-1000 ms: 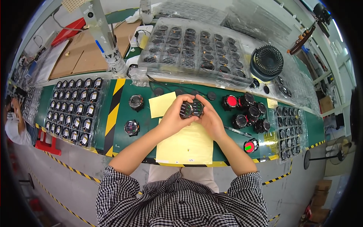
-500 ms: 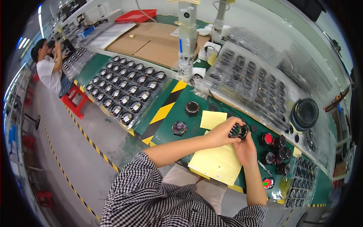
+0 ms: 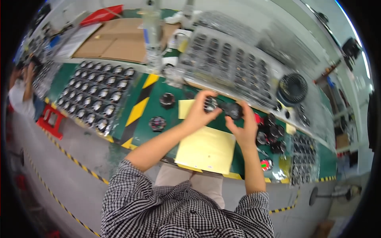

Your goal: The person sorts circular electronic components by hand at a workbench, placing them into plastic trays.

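Above the far edge of a yellow sheet (image 3: 205, 150), both hands hold round pieces a little apart from each other. My left hand (image 3: 199, 111) is closed around a round watch piece (image 3: 210, 104) with pale marks on its face. Between the thumb and fingers of my right hand (image 3: 247, 126) is a dark round watch part (image 3: 233, 111); blur hides its details. A smaller yellow sheet (image 3: 183, 109) lies partly behind my left hand. To its left rest a black watch head (image 3: 167, 100) and another with a coloured dial (image 3: 157, 123).
Right of my right hand stand several black round pieces (image 3: 274, 133), near a red-faced one (image 3: 266, 164). A tray of watch parts (image 3: 303, 158) lies at the right, another tray (image 3: 93, 95) at the left. Clear trays (image 3: 226, 59) and a black fan (image 3: 293, 89) stand behind. A person (image 3: 24, 93) sits far left.
The hands have parted: the two pieces that were together at one spot are now apart, one in each hand. The whole view has shifted, so the bench appears further left.
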### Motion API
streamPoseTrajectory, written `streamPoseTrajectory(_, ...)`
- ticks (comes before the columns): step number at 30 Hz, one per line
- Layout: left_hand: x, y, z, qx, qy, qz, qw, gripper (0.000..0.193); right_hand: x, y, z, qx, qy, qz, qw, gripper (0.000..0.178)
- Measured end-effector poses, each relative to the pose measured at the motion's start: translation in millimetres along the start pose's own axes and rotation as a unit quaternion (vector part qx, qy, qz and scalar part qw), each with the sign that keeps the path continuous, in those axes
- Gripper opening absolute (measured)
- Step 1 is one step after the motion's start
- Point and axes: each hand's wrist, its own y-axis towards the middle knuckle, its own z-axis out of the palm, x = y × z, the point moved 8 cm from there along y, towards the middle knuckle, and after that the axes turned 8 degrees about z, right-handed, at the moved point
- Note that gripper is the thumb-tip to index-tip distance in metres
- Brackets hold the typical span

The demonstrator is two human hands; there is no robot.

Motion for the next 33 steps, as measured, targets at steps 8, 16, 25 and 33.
streamPoseTrajectory(8,22,6,3,-0.015,-0.014,-0.051,0.998,0.047,-36,-8,21,0.085,0.023,0.072,0.993,0.067)
streamPoseTrajectory(16,18,4,2,-0.002,0.034,-0.026,0.999,0.046,-38,-8,23,0.109,0.017,0.078,0.991,0.065)
streamPoseTrajectory(25,11,4,7,0.011,0.056,-0.016,0.998,0.045,-57,-11,31,0.089,0.416,0.190,0.885,0.057)
streamPoseTrajectory(33,-28,-5,33,0.119,0.038,0.074,0.989,0.054,-71,-38,66,0.131,0.720,0.389,0.560,0.043)
